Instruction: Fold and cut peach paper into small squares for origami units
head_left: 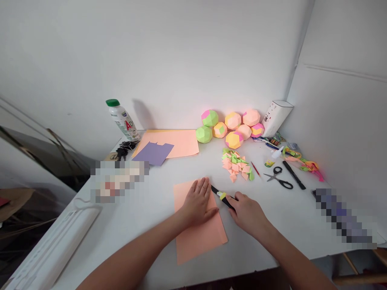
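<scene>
A peach paper sheet [199,235] lies on the white table [151,209] in front of me. My left hand [198,201] rests flat on its upper part, fingers stretched out and pressing it down. My right hand [246,211] is closed around a black utility knife with a yellow slider [221,195], whose tip lies along the sheet's right edge next to my left fingers.
Several folded paper balls [231,125] sit at the back by the wall, with a pile of small folded pieces [237,165] in front. Black scissors [279,179] and a black pen [294,175] lie at the right. A bottle [122,119], orange [175,143] and purple paper [153,153] are back left.
</scene>
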The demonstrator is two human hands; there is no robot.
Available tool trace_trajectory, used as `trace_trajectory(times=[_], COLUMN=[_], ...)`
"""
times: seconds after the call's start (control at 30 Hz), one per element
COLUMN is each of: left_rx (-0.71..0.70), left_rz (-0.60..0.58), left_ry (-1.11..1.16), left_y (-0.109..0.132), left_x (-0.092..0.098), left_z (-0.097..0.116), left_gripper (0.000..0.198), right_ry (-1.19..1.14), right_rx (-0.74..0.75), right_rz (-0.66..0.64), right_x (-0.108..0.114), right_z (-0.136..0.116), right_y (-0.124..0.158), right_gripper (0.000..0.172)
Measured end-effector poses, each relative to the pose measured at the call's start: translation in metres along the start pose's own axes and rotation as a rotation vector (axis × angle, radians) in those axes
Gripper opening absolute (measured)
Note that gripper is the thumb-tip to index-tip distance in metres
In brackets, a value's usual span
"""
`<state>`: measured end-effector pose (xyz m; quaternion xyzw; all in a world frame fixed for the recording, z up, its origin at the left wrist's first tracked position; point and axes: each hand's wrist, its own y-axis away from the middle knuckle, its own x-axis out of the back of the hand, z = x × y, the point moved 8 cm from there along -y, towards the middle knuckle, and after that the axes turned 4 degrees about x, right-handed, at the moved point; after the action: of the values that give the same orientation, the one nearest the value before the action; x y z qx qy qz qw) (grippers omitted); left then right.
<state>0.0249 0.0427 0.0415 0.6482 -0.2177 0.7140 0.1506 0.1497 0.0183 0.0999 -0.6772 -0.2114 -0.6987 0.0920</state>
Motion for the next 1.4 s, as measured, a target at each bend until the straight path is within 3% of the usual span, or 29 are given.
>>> trace_trajectory(times=[0.37,0.53,0.67,0.77,0.83,0.93,1.07,1.13,1.2,1.3,1.4], left_rx=[-0.001,-0.002,-0.004,-0.008,-0.027,-0.045,-0.055,-0.083,-0.119,-0.115,0.010], left_rz=[0.006,0.011,0.121,0.213,0.255,0.323,0.373,0.371,0.367,0.392,0.407], left_ry=[-0.003,-0.006,0.128,0.225,0.270,0.354,0.460,0.516,0.563,0.599,0.489], left_y=[0.000,0.001,0.001,0.000,0.000,0.004,0.013,0.016,0.018,0.021,0.025], left_x=[0.001,0.001,0.011,0.022,0.028,0.038,0.043,0.044,0.046,0.049,0.046], left_z=[0.000,-0.001,-0.001,-0.002,0.000,0.001,0.005,0.010,0.015,0.017,0.015], left_gripper=[0.084,0.083,0.076,0.053,0.034,0.036,0.039,0.041,0.040,0.032,0.036], right_ry=[0.030,0.021,-0.021,-0.083,-0.144,-0.251,-0.811,-1.000,-1.007,-1.031,-1.013], right_rx=[0.015,-0.017,-0.023,-0.005,0.035,0.155,0.387,0.411,0.362,0.194,-0.118], right_rz=[0.082,0.196,0.309,0.398,0.460,0.506,0.335,0.266,0.288,0.410,0.657], right_x=[-0.001,-0.005,-0.005,-0.001,0.003,0.006,-0.004,-0.007,-0.005,0.004,0.017], right_z=[0.000,0.011,0.028,0.038,0.039,0.029,-0.002,-0.013,-0.014,0.015,0.086], right_y=[-0.022,-0.037,-0.040,-0.034,-0.029,-0.021,-0.016,-0.015,-0.015,-0.014,-0.003], right_gripper=[0.039,0.039,0.039,0.036,0.033,0.037,0.049,0.039,0.027,0.028,0.037])
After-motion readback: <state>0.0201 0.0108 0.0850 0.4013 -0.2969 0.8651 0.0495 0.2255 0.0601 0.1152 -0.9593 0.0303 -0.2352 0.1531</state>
